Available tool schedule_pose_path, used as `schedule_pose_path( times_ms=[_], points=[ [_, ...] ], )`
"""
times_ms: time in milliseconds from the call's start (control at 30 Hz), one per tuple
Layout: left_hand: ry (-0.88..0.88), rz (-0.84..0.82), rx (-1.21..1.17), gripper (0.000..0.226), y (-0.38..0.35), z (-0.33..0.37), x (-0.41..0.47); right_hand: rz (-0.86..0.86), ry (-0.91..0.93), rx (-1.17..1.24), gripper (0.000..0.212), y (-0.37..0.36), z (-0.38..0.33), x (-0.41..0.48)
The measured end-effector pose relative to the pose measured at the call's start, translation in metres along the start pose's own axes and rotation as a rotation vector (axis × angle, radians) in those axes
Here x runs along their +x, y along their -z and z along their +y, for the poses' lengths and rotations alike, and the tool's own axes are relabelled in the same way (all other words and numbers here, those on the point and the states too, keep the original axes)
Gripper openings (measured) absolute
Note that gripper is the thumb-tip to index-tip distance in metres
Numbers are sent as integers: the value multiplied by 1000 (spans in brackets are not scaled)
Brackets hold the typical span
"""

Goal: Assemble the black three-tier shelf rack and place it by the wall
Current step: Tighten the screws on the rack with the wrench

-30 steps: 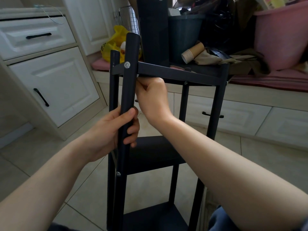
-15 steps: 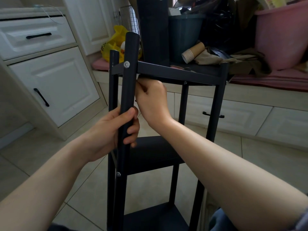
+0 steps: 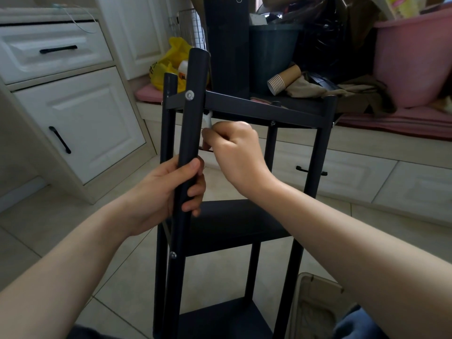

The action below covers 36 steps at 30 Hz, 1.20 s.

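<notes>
Left hand (image 3: 168,192) grips the post (image 3: 193,113), right hand (image 3: 234,152) clenches a silvery tool (image 3: 208,120) under the top shelf (image 3: 264,110); I'd brace that post firmly while turning.

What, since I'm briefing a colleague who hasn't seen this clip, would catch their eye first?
The black three-tier shelf rack stands mid-frame on the tiled floor. The left hand grips its near front post, while the right hand, just under the top tier, holds a small pale tool. Behind, a pink tub sits upper right.

Black rack (image 3: 256,111); yellow bag (image 3: 171,62); pink tub (image 3: 413,57); ribbed brown cups (image 3: 283,79).
</notes>
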<state>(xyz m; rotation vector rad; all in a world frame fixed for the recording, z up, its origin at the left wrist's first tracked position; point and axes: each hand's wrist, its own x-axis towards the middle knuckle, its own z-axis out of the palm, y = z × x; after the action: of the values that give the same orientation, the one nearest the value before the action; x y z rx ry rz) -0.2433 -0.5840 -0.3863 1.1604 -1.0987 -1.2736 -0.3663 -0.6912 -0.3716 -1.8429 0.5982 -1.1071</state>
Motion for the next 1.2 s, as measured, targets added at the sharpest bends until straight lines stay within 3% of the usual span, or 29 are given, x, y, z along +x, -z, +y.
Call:
schedule_pose_path(
  times_ms=[600,700,1200],
  points=[
    [-8,-33,-2,27,0,0,1,51,58,-11,22,2,-5,0],
    [-9,-66,-6,37,2,0,2,56,56,-28,22,0,-3,1],
    [-18,-85,7,46,0,0,2,250,152,33,16,-31,15,14]
  ],
)
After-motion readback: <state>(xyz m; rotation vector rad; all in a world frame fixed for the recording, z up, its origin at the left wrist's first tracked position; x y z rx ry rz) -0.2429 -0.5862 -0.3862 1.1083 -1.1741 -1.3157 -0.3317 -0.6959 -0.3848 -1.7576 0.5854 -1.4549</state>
